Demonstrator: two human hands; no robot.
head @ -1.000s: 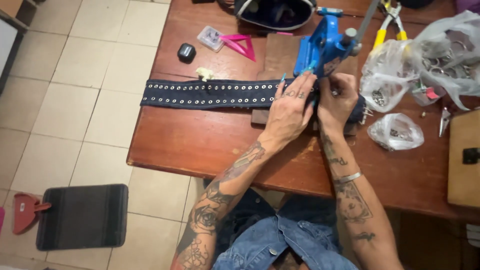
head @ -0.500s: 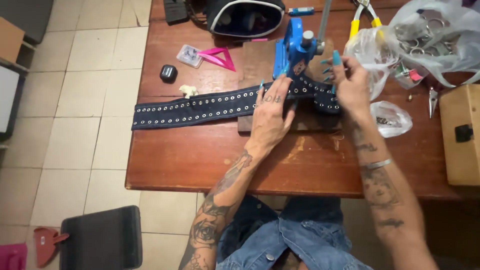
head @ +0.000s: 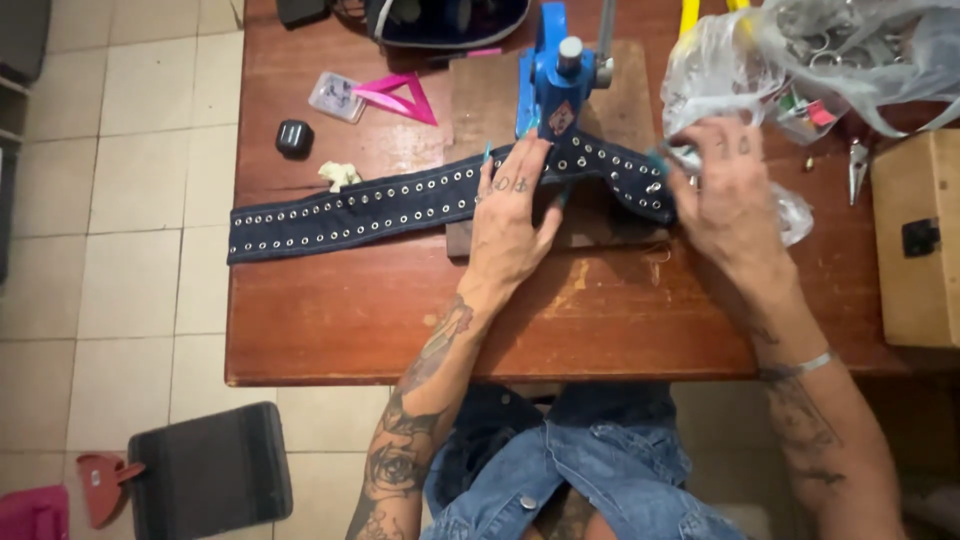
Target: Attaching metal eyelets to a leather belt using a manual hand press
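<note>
A long dark fabric belt [head: 360, 212] studded with rows of metal eyelets lies across the wooden table [head: 400, 320], passing under a blue hand press [head: 556, 70] that stands on a wooden board [head: 480, 100]. My left hand [head: 512, 215] lies flat on the belt just in front of the press, fingers spread. My right hand [head: 730, 190] rests over the belt's right end, fingertips at a clear plastic bag [head: 720, 80] of metal parts. I cannot tell whether it pinches anything.
A pink triangle [head: 395, 97], a small clear box [head: 330, 95], a black cap [head: 294, 137] and a pale scrap [head: 340, 175] lie at the back left. A wooden box [head: 915, 240] stands at the right. A dark case [head: 210, 470] lies on the tiled floor.
My right hand has moved from the press area out to the belt's right end by the plastic bag. The belt has shifted to the right. My left hand stays pressed on the belt.
</note>
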